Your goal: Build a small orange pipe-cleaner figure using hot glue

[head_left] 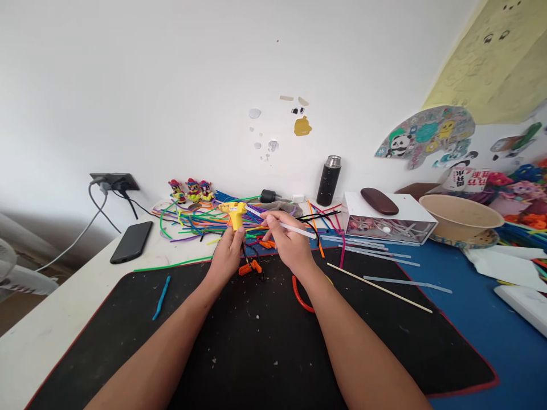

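Observation:
My left hand (228,251) is wrapped round the handle of a yellow hot glue gun (233,208), held upright over the far part of the black mat (252,353). Between the fingers of my right hand (289,239) is a translucent white glue stick (299,230). The far end of this stick meets or lies close to the back of the gun; I cannot tell which. Just below my hands lie bent orange pipe cleaner pieces (250,267). Past them spreads a heap of coloured pipe cleaners (194,219). A red curved piece (301,296) is partly hidden by my right forearm.
At left lie a phone (131,242) and a short blue twisted piece (161,298). A black thermos (329,181) stands by the wall. To the right are a white box (387,213), a tan bowl (461,213), several loose glue sticks (380,254) and a wooden stick (380,288).

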The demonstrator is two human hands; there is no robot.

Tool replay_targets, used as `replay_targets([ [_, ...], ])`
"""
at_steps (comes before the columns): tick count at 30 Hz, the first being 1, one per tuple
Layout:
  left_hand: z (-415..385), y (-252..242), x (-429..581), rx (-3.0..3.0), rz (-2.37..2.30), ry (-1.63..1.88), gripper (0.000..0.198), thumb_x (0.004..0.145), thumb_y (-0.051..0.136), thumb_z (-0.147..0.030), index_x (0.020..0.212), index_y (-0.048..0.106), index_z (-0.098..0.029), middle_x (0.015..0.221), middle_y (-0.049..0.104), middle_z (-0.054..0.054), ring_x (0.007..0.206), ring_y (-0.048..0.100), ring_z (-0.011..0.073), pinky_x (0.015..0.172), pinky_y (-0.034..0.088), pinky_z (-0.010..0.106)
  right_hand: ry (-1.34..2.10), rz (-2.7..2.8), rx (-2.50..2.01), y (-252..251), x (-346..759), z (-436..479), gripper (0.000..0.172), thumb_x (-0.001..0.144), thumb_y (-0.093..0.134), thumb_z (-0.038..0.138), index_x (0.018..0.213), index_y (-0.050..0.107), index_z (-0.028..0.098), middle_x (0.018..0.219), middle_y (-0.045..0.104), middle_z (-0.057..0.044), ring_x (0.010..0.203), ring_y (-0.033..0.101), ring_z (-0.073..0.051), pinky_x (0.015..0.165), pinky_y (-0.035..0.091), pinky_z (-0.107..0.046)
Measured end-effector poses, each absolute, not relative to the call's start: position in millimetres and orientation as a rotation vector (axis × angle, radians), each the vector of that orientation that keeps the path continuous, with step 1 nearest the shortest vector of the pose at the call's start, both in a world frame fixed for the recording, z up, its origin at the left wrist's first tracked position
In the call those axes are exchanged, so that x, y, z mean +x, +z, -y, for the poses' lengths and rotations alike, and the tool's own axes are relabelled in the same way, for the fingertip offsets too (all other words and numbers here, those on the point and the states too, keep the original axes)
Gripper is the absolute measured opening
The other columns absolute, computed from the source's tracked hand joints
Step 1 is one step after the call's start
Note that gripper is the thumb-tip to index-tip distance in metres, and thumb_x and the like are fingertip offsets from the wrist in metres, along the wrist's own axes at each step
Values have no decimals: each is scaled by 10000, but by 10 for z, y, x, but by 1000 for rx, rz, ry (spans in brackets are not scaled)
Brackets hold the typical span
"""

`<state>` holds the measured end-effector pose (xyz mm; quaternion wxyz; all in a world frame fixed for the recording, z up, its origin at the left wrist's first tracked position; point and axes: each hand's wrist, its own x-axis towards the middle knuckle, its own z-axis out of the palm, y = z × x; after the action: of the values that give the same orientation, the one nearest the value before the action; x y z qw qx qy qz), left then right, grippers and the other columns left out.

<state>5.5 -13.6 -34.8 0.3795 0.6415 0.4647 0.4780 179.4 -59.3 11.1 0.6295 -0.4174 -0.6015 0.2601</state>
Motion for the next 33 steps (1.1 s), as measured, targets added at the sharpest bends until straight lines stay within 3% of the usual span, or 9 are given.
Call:
replay_targets([
  [5, 141, -341, 55, 1618, -1183, 1203, 378, 1014, 484, -577, 914, 572, -222, 699, 543, -3, 624, 522, 195, 572, 414, 310, 403, 1522, -992, 126, 1771, 633, 289, 1062, 536, 406, 1098, 777, 251, 1026, 758, -59, 664, 704, -160, 724, 570, -326],
  [14, 135, -349, 52, 1669, -1218, 1178, 423, 1008, 459, -615, 897, 566, -221, 700, 557, 4, 635, 532, 197, 588, 437, 315, 456, 1474, -965, 165, 1758, 669, 241, 1024, 601, 415, 1067, 806, 295, 1006, 769, -55, 834, 733, -228, 860, 554, -371],
  [24, 155, -313, 63, 1680, -1204, 1168, 405, 1011, 445, -599, 927, 565, -221, 700, 555, 2, 622, 531, 201, 586, 428, 319, 402, 1526, -1015, 140, 1762, 660, 296, 1064, 524, 429, 1109, 774, 275, 1055, 762, -66, 742, 721, -197, 750, 565, -347],
  [33, 204, -221, 44, 1854, -1373, 1131, 352, 988, 493, -572, 905, 564, -237, 759, 601, 13, 751, 573, 229, 665, 441, 316, 734, 1159, -928, 172, 1794, 601, 378, 986, 609, 578, 992, 736, 223, 841, 712, -21, 583, 676, -131, 460, 453, -217],
])
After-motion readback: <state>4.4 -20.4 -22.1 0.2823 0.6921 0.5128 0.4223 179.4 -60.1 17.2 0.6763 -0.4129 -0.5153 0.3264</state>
